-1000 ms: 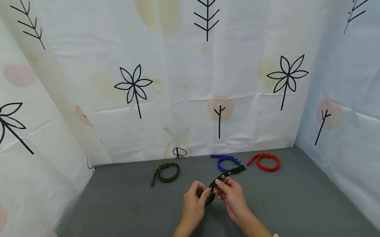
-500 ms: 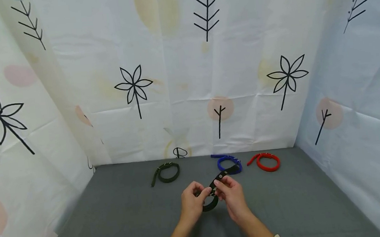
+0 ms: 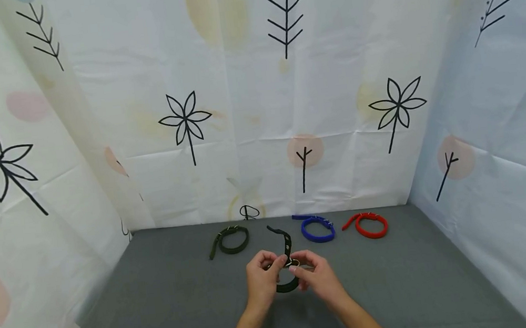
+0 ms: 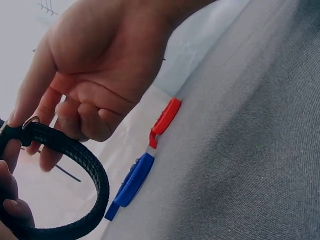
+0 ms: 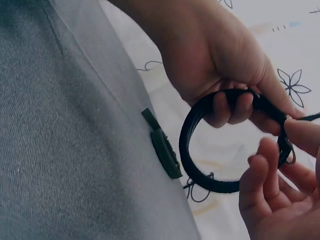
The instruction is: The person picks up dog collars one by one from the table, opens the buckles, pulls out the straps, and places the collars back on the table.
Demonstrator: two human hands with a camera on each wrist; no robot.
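Both hands hold a black pet collar with a metal buckle and D-ring, above the near middle of the table. Its loop [image 3: 287, 288] hangs between the hands, and the loose strap end [image 3: 287, 243], with metal-rimmed holes, stands up and bends left at its tip. My left hand [image 3: 261, 281] grips the loop near the buckle; its curled fingers show around the band [image 5: 192, 165] in the right wrist view. My right hand [image 3: 320, 279] pinches the collar at the buckle with thumb and forefinger. Fingers partly hide the buckle. The D-ring [image 4: 31, 121] shows in the left wrist view.
On the grey table [image 3: 171, 299] lie three coiled collars near the back: a dark green one [image 3: 235, 249], a blue one [image 3: 319, 239] and a red one [image 3: 372, 235]. A patterned white cloth [image 3: 248, 107] closes the back and sides.
The loose strap end swung from pointing right, over the blue collar, to standing upright with its tip to the left. My right fingers shifted from the strap to the buckle. The loop shows more fully.
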